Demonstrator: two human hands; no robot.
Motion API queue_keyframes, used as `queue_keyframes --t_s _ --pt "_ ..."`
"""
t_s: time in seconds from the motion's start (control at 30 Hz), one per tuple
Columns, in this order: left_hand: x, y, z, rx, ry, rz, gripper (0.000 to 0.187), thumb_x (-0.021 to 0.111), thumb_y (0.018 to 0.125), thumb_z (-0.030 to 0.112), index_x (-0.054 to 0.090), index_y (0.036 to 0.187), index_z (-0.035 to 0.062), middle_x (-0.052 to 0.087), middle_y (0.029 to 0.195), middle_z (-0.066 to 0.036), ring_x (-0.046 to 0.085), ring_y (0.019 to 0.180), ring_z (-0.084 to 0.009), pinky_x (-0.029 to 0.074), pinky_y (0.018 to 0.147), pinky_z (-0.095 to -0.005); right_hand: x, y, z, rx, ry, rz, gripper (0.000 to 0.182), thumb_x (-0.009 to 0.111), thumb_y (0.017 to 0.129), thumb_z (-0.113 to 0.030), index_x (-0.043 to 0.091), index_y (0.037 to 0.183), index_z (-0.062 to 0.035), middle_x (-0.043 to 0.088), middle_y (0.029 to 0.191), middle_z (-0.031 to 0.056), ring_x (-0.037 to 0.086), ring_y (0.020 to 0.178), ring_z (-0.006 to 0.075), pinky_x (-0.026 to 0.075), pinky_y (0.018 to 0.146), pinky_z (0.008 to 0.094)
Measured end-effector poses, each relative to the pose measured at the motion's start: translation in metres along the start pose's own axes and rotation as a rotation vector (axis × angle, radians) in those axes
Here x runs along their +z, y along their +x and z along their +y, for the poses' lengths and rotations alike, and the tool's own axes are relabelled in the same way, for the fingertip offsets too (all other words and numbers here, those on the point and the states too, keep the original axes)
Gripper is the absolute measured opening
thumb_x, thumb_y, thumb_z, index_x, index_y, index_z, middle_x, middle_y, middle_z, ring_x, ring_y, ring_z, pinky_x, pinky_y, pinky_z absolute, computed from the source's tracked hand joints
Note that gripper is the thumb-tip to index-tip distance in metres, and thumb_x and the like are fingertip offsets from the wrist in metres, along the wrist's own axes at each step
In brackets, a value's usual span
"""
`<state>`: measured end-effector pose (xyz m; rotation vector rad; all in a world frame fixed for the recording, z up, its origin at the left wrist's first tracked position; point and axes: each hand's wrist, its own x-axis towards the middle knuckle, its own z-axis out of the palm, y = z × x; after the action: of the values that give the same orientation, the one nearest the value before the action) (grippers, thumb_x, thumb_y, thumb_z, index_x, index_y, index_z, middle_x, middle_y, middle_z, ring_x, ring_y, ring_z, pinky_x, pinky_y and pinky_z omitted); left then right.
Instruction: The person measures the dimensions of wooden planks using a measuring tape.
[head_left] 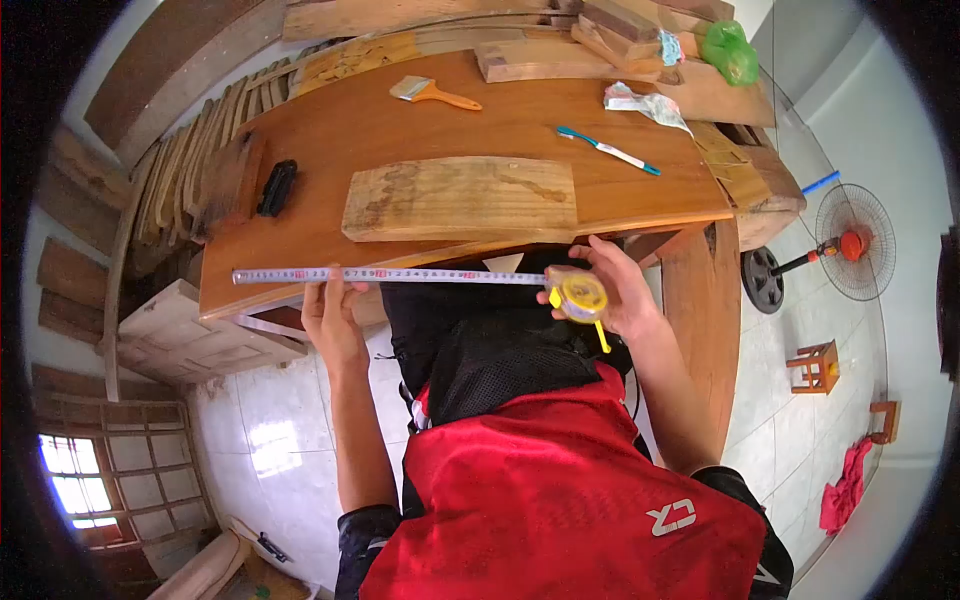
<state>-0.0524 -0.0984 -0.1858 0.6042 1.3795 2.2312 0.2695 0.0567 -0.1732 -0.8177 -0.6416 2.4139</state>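
Observation:
A tape measure (578, 296) with a yellow and clear case sits in my right hand (622, 290), the fingers curled around it and a yellow strap hanging below. Its white blade (430, 275) is drawn out to the left, running level along the near edge of the table. Partway along the blade, my left hand (334, 315) grips it from below with fingertips and thumb; the blade's free end extends past that hand. Just beyond the blade, a rough wooden board (460, 198) with a dark stain lies flat near the table's front edge.
On the brown wooden table (340, 125) lie a paintbrush (435, 93), a teal and white toothbrush (610, 150), a black object (277, 188) and a crumpled wrapper (645, 103). Wood blocks (540, 60) and a green plastic bag (730, 52) are at the back. A fan (855, 243) stands right.

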Motion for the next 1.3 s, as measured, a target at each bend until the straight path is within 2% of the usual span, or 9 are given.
queue_keyframes --t_s 0.07,0.17,0.2,0.4,0.5,0.73,0.87,1.17,1.3 --pt "-0.003 0.001 -0.002 -0.003 0.006 0.005 0.017 0.064 0.098 0.011 0.064 0.11 -0.0012 0.065 0.1 -0.006 0.062 0.077 -0.0134 0.053 0.074 -0.0278 -0.01 -0.002 0.008 -0.084 0.07 -0.113 0.054 0.057 0.097 -0.046 0.041 0.135 -0.0113 0.054 0.134 0.0292 0.058 0.119 0.0497 0.054 0.096 0.0558" --pt "-0.003 0.0 -0.006 -0.046 0.069 0.045 0.018 0.065 0.098 0.013 0.064 0.109 -0.0011 0.066 0.095 -0.006 0.062 0.074 -0.0132 0.052 0.072 -0.0267 -0.012 -0.006 0.021 -0.336 -0.153 -0.113 0.053 0.06 0.098 -0.037 0.039 0.14 -0.0126 0.053 0.137 0.0259 0.058 0.122 0.0467 0.053 0.098 0.0562" --pt "0.0 -0.001 -0.007 -0.059 0.08 0.06 0.018 0.065 0.097 0.013 0.064 0.108 -0.0013 0.066 0.094 -0.005 0.062 0.074 -0.0131 0.052 0.071 -0.0265 -0.01 -0.009 0.02 -0.337 -0.126 -0.119 0.06 0.068 0.092 -0.007 0.035 0.142 -0.0109 0.056 0.132 0.0221 0.062 0.117 0.0396 0.054 0.097 0.0518" --pt "0.002 0.005 -0.019 -0.075 0.119 0.033 0.019 0.068 0.096 0.014 0.065 0.104 -0.0024 0.066 0.09 -0.006 0.062 0.069 -0.0129 0.051 0.066 -0.0245 0.0 -0.015 0.02 -0.566 -0.546 -0.065 0.088 0.08 0.075 0.01 0.033 0.146 -0.0112 0.055 0.129 0.0142 0.065 0.108 0.0253 0.057 0.094 0.0449" --pt "0.006 0.012 -0.013 -0.099 0.152 0.037 0.02 0.069 0.095 0.015 0.064 0.104 -0.0026 0.065 0.088 -0.006 0.062 0.066 -0.013 0.05 0.063 -0.024 -0.005 -0.01 0.018 -0.596 -0.592 -0.092 0.084 0.076 0.077 0.012 0.035 0.146 -0.015 0.055 0.13 0.0122 0.065 0.111 0.0295 0.061 0.086 0.043" --pt "0.004 0.026 -0.015 -0.158 0.181 0.025 0.026 0.071 0.094 0.02 0.063 0.101 -0.0032 0.067 0.088 -0.011 0.063 0.06 -0.0137 0.051 0.052 -0.0245 -0.009 -0.002 0.017 -0.639 -0.508 0.081 0.063 0.073 0.082 0.01 0.042 0.134 -0.008 0.062 0.109 0.0124 0.068 0.087 0.0203 0.064 0.071 0.0398" --pt "0.005 0.031 -0.015 -0.145 0.169 0.033 0.026 0.073 0.092 0.019 0.063 0.102 -0.0025 0.066 0.087 -0.009 0.063 0.061 -0.0134 0.05 0.051 -0.0239 -0.013 -0.007 0.0 -0.638 -0.525 0.152 0.054 0.073 0.084 0.004 0.048 0.131 -0.0039 0.065 0.106 0.0142 0.069 0.082 0.0214 0.064 0.073 0.0376" --pt "0.025 0.034 -0.013 -0.135 0.175 0.101 0.024 0.073 0.092 0.015 0.063 0.108 -0.0001 0.066 0.088 -0.007 0.063 0.06 -0.0128 0.047 0.048 -0.0235 -0.014 0.018 -0.021 -0.728 -0.499 0.153 0.053 0.073 0.086 0.0 0.05 0.133 -0.0034 0.063 0.114 0.014 0.067 0.104 0.0256 0.061 0.089 0.0446" --pt "0.013 0.036 -0.011 -0.237 0.163 0.099 0.025 0.071 0.093 0.015 0.063 0.11 -0.0005 0.066 0.084 -0.006 0.059 0.056 -0.0102 0.044 0.049 -0.0221 -0.013 0.023 -0.027 -0.71 -0.495 0.183 0.051 0.072 0.088 -0.006 0.05 0.134 -0.0041 0.065 0.111 0.0144 0.069 0.098 0.0261 0.062 0.084 0.0434"
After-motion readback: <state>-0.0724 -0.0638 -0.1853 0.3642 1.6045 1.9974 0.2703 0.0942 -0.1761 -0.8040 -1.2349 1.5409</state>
